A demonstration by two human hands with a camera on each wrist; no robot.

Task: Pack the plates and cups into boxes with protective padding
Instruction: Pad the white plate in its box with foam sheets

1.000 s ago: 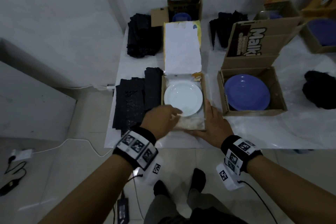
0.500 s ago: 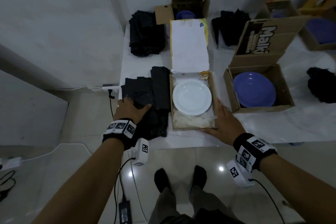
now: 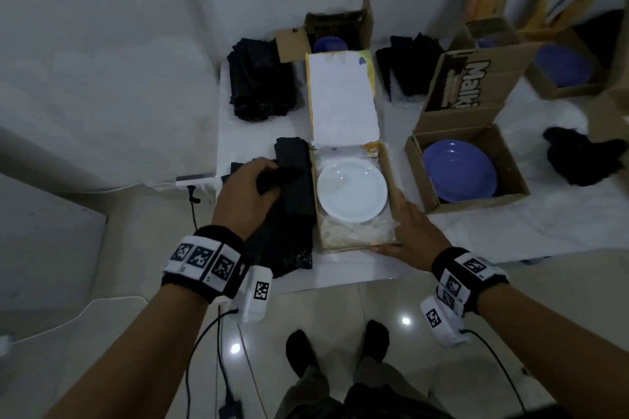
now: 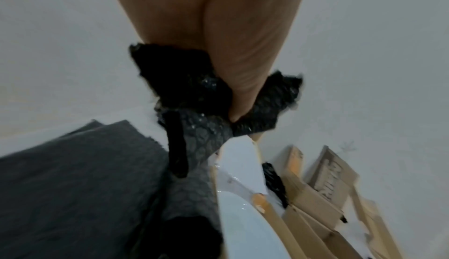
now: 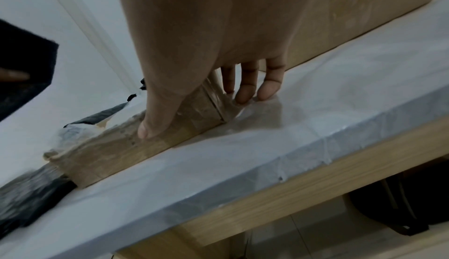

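We are fetching padding: our left hand clenches a black bubble-wrap sheet, lifting it just left of the box holding the white plate. Our right hand braces the box's corner, fingers straight. Next, we judge, the sheet goes over the plate.

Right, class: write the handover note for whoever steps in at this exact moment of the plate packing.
Left hand: grips a sheet of black bubble wrap, lifting it off the stack left of the box.
Right hand: open, steadying the near right corner of the flat box.
Done: white plate lies in that box on clear padding; blue plate sits in the next box.
Left: cover the white plate with the wrap, close the lid. No cups visible.
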